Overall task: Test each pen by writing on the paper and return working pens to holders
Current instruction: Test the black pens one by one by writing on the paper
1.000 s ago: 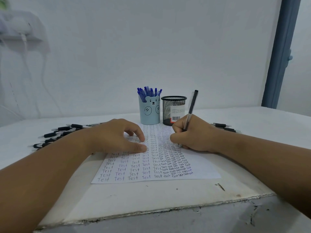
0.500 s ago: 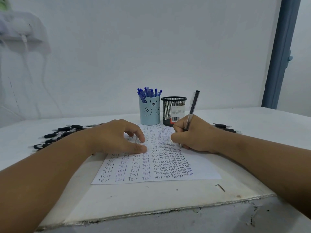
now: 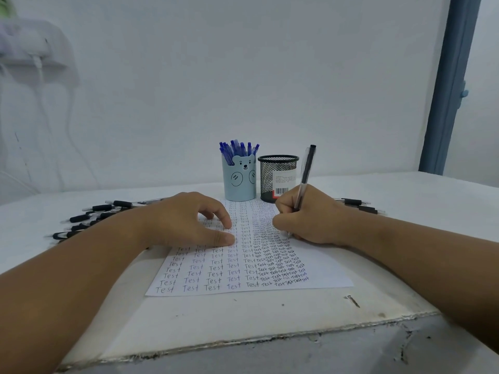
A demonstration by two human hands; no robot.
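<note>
A white paper (image 3: 318, 268) covered with rows of the word "Test" lies on the table. My right hand (image 3: 310, 217) grips a clear black-capped pen (image 3: 306, 174), tip down on the paper's right part. My left hand (image 3: 189, 222) rests on the paper's left side, fingers bent, thumb and fingertips pressing the sheet. Behind the paper stand a light blue bear holder (image 3: 239, 179) full of blue pens and a black mesh holder (image 3: 278, 176) with a barcode label. Several black pens (image 3: 91, 217) lie on the table to the left, and a few more black pens (image 3: 356, 205) lie behind my right wrist.
The white table (image 3: 243, 319) has a chipped front edge, with a small nail or screw (image 3: 352, 300) near the front right. A white wall stands close behind the holders. A blue door frame (image 3: 448, 90) is at the far right.
The pen and my right hand have shifted only slightly while on the paper. My left hand stays in place.
</note>
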